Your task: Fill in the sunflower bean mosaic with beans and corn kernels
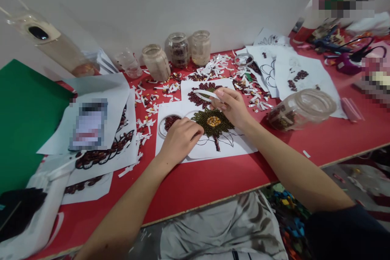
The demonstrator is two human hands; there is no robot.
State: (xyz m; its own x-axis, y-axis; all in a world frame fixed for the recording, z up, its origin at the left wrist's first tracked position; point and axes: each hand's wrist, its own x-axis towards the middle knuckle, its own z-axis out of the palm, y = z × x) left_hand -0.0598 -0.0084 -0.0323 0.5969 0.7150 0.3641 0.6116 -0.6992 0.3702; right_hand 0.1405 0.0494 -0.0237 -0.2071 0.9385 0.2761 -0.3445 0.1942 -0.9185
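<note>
My right hand [230, 105] pinches a narrow white paper strip [204, 94], bent into a loop, above a flower picture made of seeds. My left hand [182, 135] rests low over the same paper, fingers curled together; whatever they may hold is hidden. Between my hands lies the seed flower [203, 121], with green petals, a yellow corn-kernel centre and a dark red stem beside leaf outlines. Another flower of dark red seeds [195, 96] is behind it, partly covered by the strip and my right hand. Left of my left hand sits a round lid [161, 126] holding red beans.
Several glass jars [156, 63] stand along the wall, with white paper scraps [216, 67] and loose seeds before them. An open jar [300, 107] lies tilted at right. A phone [88, 124] rests on papers at left. The red table's front edge [213, 205] runs below my forearms.
</note>
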